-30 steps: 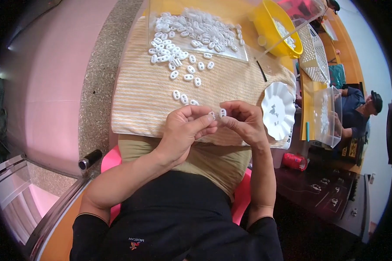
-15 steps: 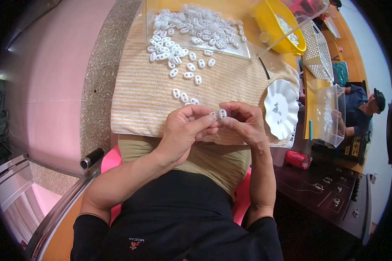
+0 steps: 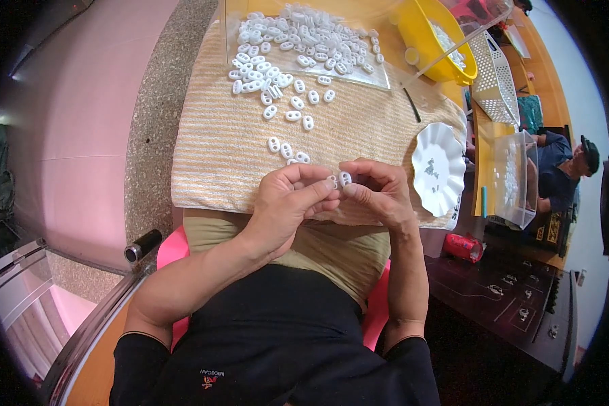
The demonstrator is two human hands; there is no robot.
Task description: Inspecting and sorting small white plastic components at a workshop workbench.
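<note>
Between the thumb and fingers of my right hand [image 3: 377,189] is a white oval plastic piece with two holes [image 3: 345,178]. My left hand [image 3: 300,193] pinches a small clear ring-like part [image 3: 333,181] right beside it; the two parts are nearly touching. Both hands are close together above the front edge of a striped towel [image 3: 216,155]. Just beyond my left hand a few loose white oval pieces [image 3: 286,151] lie on the towel. Farther off, more of them lie in a loose pile [image 3: 254,74].
A clear tray [image 3: 379,82] heaped with white pieces stands at the back, beside a yellow basin [image 3: 468,71]. To the right are a white scalloped dish [image 3: 445,145] with small dark bits, a thin black strip [image 3: 413,105] and a white basket [image 3: 495,81]. Another person [image 3: 565,169] sits at the far right.
The oval piece in my right hand has turned slightly, so its two holes face up more, and it has come a touch nearer my left fingers. The left hand is nearly still.
</note>
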